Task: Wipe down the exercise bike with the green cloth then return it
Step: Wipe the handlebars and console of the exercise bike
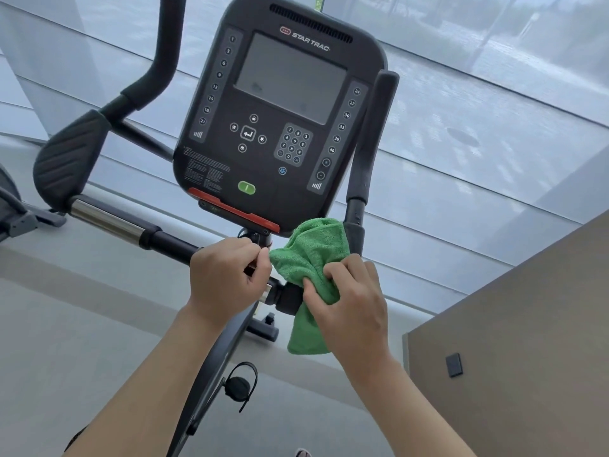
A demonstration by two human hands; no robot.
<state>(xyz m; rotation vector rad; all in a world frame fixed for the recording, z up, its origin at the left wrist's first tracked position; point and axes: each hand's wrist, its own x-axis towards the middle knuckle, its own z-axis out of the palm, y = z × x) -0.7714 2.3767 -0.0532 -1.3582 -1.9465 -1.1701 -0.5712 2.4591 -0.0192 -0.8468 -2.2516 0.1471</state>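
Gripping the green cloth (pixel 309 258), the right hand (pixel 349 298) presses it around the handlebar (pixel 171 240) of the exercise bike, just below the console (pixel 280 103). Part of the cloth bunches up by the console's bottom corner, and part hangs down under the bar. The left hand (pixel 224 278) is curled tight on the bar, just below the console's red strip (pixel 234 209), right beside the cloth.

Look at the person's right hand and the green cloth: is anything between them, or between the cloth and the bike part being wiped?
Nothing visible. The right hand grips the green cloth directly, and the cloth lies against the black handlebar joint below the console. The left hand holds the bar beside it, not blocking.
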